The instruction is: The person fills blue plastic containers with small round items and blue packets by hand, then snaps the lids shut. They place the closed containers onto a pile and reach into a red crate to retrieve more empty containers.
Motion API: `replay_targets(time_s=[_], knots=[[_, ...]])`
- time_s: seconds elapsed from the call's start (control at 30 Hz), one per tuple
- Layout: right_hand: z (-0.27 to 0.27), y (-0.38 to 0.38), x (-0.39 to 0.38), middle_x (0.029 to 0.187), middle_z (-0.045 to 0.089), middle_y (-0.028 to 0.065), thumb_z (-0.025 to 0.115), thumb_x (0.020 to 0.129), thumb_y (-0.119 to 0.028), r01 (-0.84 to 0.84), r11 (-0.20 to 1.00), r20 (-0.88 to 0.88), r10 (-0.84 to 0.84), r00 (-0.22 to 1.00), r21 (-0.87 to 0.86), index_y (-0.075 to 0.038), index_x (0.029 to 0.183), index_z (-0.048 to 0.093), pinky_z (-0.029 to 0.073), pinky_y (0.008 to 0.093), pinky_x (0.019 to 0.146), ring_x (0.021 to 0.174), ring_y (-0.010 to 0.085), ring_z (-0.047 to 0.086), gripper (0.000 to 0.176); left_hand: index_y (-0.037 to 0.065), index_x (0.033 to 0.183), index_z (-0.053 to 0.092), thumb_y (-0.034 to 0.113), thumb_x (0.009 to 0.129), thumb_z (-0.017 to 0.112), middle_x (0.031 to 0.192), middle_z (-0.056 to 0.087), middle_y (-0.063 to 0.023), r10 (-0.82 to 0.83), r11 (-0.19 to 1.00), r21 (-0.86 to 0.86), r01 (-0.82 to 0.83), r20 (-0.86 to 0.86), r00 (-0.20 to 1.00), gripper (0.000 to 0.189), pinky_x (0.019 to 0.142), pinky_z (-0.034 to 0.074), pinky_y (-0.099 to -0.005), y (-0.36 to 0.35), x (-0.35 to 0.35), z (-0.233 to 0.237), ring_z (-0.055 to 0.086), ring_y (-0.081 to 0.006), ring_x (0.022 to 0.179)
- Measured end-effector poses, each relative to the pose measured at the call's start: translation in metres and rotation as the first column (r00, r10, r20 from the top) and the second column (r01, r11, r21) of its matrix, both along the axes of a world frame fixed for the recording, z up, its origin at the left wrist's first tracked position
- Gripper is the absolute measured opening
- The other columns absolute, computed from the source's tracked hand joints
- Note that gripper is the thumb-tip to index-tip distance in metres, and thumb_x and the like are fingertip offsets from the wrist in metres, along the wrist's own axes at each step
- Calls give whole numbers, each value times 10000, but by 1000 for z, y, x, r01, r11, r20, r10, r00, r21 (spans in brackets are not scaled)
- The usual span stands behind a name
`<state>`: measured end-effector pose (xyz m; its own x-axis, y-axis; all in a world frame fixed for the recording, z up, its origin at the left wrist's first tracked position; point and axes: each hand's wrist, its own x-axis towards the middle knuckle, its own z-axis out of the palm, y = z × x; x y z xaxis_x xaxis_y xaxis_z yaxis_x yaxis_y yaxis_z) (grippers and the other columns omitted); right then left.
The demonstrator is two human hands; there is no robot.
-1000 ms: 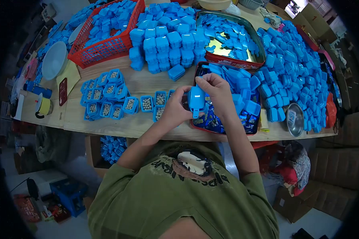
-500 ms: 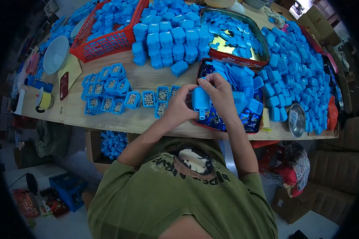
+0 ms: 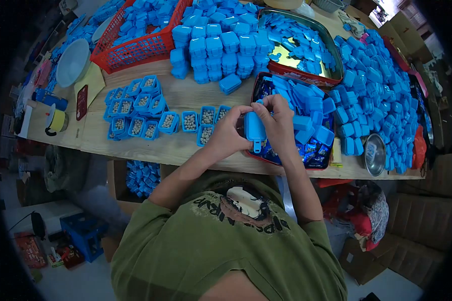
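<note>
A small blue plastic box with a clasp at its near end is held between my two hands, above the near edge of the table. My left hand grips its left side, fingers curled over the far end. My right hand pinches the far right corner between thumb and fingers. Just left of my left hand stand open blue boxes filled with small pale balls. Beneath and right of my right hand lies a tin tray holding blue lids and shiny blue wrapped packets.
Several filled boxes are stacked on the left. A red basket, stacked closed boxes and a tin of blue pieces line the back. A large pile of boxes and a metal bowl are on the right.
The view has shifted slightly, moving the table contents a little right and down. Both hands keep hold of the blue box, with almost the same grip.
</note>
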<state>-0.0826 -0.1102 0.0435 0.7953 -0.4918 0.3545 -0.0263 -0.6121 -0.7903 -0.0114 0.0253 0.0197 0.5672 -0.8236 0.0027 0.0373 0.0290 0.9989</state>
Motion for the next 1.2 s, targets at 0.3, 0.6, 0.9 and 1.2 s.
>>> replay_targets(time_s=[0.3, 0.6, 0.9, 1.2], knots=[[-3, 4, -3, 806, 502, 30, 687, 794, -197, 113, 954, 132, -78, 988, -278, -106, 868, 528, 275, 365, 749, 825, 221, 486, 198, 31, 1299, 399, 47, 728, 700, 1107, 536, -72, -169, 976, -184, 117, -298, 940, 646, 832, 487, -304, 9, 4, 9, 543, -162, 1020], [-18, 9, -5, 874, 518, 49, 650, 846, -196, 50, 994, 132, -63, 989, 94, -72, 964, 533, 342, 344, 762, 845, 194, 498, 207, 19, 1223, 498, 167, 887, 634, 1061, 573, -31, -30, 976, -203, -81, -491, 871, 392, 792, 483, -225, 2, 3, -4, 561, -73, 937], [-8, 28, -25, 1089, 553, 84, 625, 895, -229, -109, 495, 43, 142, 989, 862, 16, 1239, 444, 469, 273, 777, 962, 125, 533, 460, 19, 1211, 500, 135, 885, 630, 1073, 608, -59, 87, 916, -334, -221, -372, 924, 370, 809, 478, -245, -4, 5, 0, 573, -87, 913], [-9, 28, -26, 1056, 572, 81, 661, 866, -182, -162, 551, 104, 135, 985, 819, 36, 1207, 453, 479, 255, 756, 892, 123, 562, 455, -9, 1276, 412, 212, 934, 540, 1268, 504, -203, -55, 909, -385, -162, -496, 867, 427, 946, 466, -377, -3, 9, 13, 526, -265, 1154]])
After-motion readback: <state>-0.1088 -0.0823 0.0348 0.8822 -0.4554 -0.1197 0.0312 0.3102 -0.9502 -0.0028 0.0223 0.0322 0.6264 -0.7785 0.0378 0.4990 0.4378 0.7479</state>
